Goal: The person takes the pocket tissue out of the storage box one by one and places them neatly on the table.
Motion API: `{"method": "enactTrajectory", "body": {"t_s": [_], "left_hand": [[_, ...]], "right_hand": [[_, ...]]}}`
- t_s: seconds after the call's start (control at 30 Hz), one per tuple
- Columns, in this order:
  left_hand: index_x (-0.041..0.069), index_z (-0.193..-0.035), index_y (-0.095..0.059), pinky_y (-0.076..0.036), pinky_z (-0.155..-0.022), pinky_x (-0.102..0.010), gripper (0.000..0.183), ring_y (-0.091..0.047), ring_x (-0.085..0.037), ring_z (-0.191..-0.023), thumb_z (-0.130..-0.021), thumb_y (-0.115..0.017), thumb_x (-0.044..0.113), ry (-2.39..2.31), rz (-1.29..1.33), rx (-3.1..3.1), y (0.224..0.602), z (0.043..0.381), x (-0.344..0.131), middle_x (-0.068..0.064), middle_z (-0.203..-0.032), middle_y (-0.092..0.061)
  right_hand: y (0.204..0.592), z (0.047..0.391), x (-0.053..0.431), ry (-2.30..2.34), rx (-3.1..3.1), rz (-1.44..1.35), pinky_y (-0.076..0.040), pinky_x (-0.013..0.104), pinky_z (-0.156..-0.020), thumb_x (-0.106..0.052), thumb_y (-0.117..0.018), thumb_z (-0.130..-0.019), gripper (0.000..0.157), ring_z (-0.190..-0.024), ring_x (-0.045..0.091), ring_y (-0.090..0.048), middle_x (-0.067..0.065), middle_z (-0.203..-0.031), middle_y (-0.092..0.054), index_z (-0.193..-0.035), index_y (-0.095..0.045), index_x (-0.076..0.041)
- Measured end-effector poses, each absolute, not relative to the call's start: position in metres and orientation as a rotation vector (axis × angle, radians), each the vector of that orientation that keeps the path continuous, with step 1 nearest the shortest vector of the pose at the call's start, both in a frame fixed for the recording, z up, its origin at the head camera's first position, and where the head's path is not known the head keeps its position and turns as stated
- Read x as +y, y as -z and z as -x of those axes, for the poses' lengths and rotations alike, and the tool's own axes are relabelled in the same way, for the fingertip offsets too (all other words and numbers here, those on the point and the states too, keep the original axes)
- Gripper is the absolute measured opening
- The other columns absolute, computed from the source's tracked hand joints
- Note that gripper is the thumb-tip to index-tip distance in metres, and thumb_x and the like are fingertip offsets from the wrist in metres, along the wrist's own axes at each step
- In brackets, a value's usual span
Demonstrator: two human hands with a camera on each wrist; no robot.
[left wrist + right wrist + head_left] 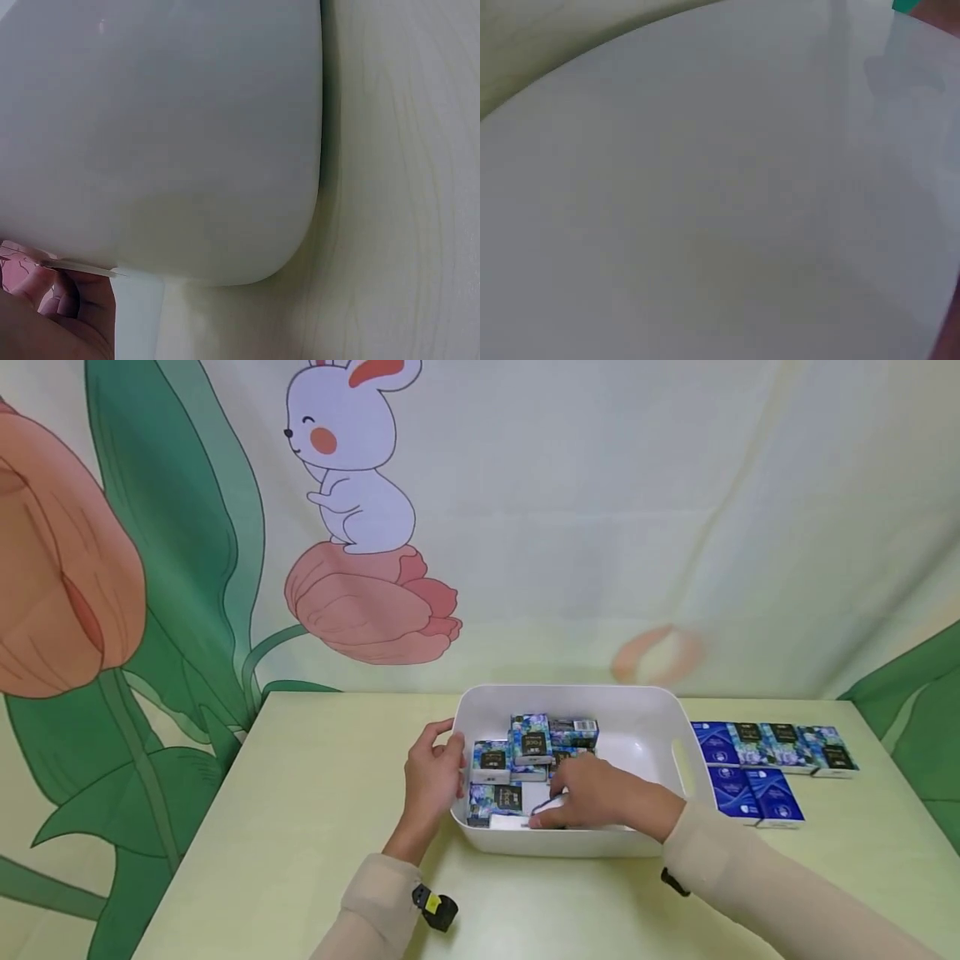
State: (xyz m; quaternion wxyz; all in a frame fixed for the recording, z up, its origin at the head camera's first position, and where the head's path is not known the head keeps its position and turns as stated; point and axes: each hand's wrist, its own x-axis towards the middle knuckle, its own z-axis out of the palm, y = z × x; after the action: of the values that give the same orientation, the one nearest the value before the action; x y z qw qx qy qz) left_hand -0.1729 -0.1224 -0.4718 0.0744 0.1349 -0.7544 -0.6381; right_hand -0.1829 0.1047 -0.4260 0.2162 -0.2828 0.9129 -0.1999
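A white plastic bin (585, 843) holds several small tissue packs with blue floral wrapping, among them an upper tissue pack (531, 739) lying on others. My left hand (435, 768) grips the bin's left rim; in the left wrist view its curled fingers (86, 307) show at the rim beside the bin's outer wall. Inside the bin, near its front wall, my right hand (592, 792) pinches a tissue pack (510, 821) with a pale side showing, partly hidden by the hand. The right wrist view is mostly filled by the bin's pale wall (705, 180).
Right of the bin, tissue packs lie in two rows on the pale table (315, 793): a back row with floral packs (787, 747) and a front row with blue packs (776, 797). A curtain (562, 527) printed with a rabbit and flowers hangs behind.
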Motion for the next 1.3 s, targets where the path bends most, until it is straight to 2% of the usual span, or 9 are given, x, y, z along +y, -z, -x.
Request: {"method": "enactTrajectory", "body": {"t_s": [0.17, 0.3, 0.37, 0.47, 0.6, 0.77, 0.97, 1.1, 1.3], "left_hand": [[0.015, -0.130, -0.063, -0.042, -0.042, -0.025, 0.031, -0.045, -0.013, -0.043, -0.101, -0.058, 0.024, 1.918, -0.396, -2.270, 0.474, 0.173, -0.119, -0.006, -0.069, -0.056], [0.016, -0.130, -0.063, -0.043, -0.042, -0.025, 0.031, -0.046, -0.014, -0.045, -0.101, -0.058, 0.025, 1.925, -0.411, -2.277, 0.474, 0.173, -0.117, -0.006, -0.070, -0.056], [0.016, -0.130, -0.063, -0.043, -0.042, -0.025, 0.031, -0.046, -0.014, -0.045, -0.101, -0.058, 0.025, 1.918, -0.411, -2.278, 0.474, 0.173, -0.117, -0.006, -0.070, -0.056], [0.015, -0.130, -0.063, -0.044, -0.042, -0.025, 0.031, -0.046, -0.014, -0.045, -0.101, -0.058, 0.023, 1.915, -0.405, -2.274, 0.474, 0.173, -0.117, -0.007, -0.070, -0.056], [0.014, -0.131, -0.062, -0.044, -0.042, -0.025, 0.031, -0.046, -0.013, -0.046, -0.102, -0.057, 0.023, 1.929, -0.394, -2.273, 0.474, 0.173, -0.116, -0.008, -0.070, -0.056], [0.013, -0.132, -0.062, -0.043, -0.043, -0.025, 0.033, -0.046, -0.014, -0.046, -0.101, -0.057, 0.024, 1.919, -0.409, -2.273, 0.472, 0.174, -0.119, -0.007, -0.070, -0.056], [0.016, -0.132, -0.061, -0.045, -0.045, -0.026, 0.034, -0.047, -0.015, -0.048, -0.101, -0.057, 0.026, 1.915, -0.421, -2.274, 0.471, 0.173, -0.123, -0.006, -0.070, -0.055], [0.015, -0.133, -0.061, -0.045, -0.046, -0.027, 0.034, -0.046, -0.015, -0.048, -0.101, -0.056, 0.026, 1.911, -0.433, -2.285, 0.471, 0.173, -0.124, -0.006, -0.071, -0.055], [0.014, -0.133, -0.061, -0.044, -0.045, -0.027, 0.033, -0.046, -0.014, -0.048, -0.102, -0.057, 0.024, 1.934, -0.419, -2.276, 0.472, 0.174, -0.119, -0.006, -0.070, -0.054]], "right_hand": [[0.423, 0.181, 0.119, 0.499, 2.551, 0.772, -0.054, 0.034, -0.066, -0.038, -0.086, -0.078, 0.036, -0.073, 0.013, -0.060, 0.000, -0.084, -0.069, -0.090, -0.077, -0.006], [0.414, 0.180, 0.134, 0.500, 2.642, 0.713, -0.054, 0.037, -0.073, -0.032, -0.083, -0.074, 0.033, -0.080, 0.016, -0.059, 0.002, -0.089, -0.069, -0.094, -0.077, -0.006], [0.407, 0.178, 0.144, 0.544, 2.692, 0.689, -0.052, 0.037, -0.071, -0.028, -0.079, -0.072, 0.033, -0.078, 0.017, -0.057, 0.003, -0.091, -0.070, -0.097, -0.077, -0.006], [0.392, 0.173, 0.166, 0.617, 2.780, 0.671, -0.049, 0.035, -0.068, -0.024, -0.078, -0.071, 0.038, -0.077, 0.018, -0.056, 0.005, -0.096, -0.071, -0.103, -0.076, -0.004], [0.369, 0.161, 0.208, 0.729, 2.913, 0.510, -0.048, 0.033, -0.063, -0.022, -0.077, -0.075, 0.047, -0.079, 0.021, -0.057, 0.008, -0.099, -0.070, -0.117, -0.071, -0.001], [0.356, 0.150, 0.277, 0.781, 3.089, 0.201, -0.045, 0.036, -0.060, -0.024, -0.077, -0.081, 0.063, -0.085, 0.032, -0.061, 0.022, -0.105, -0.066, -0.134, -0.058, 0.004], [0.394, 0.146, 0.356, 0.693, 3.152, -0.202, -0.049, 0.050, -0.062, -0.031, -0.072, -0.087, 0.074, -0.090, 0.050, -0.059, 0.041, -0.109, -0.059, -0.137, -0.046, 0.017], [0.439, 0.142, 0.393, 0.670, 3.096, -0.341, -0.051, 0.053, -0.062, -0.039, -0.072, -0.089, 0.075, -0.091, 0.053, -0.059, 0.042, -0.109, -0.059, -0.131, -0.049, 0.019], [0.490, 0.133, 0.414, 0.728, 2.967, -0.506, -0.046, 0.060, -0.079, -0.052, -0.070, -0.089, 0.086, -0.104, 0.058, -0.054, 0.041, -0.118, -0.057, -0.135, -0.047, 0.017]]}}
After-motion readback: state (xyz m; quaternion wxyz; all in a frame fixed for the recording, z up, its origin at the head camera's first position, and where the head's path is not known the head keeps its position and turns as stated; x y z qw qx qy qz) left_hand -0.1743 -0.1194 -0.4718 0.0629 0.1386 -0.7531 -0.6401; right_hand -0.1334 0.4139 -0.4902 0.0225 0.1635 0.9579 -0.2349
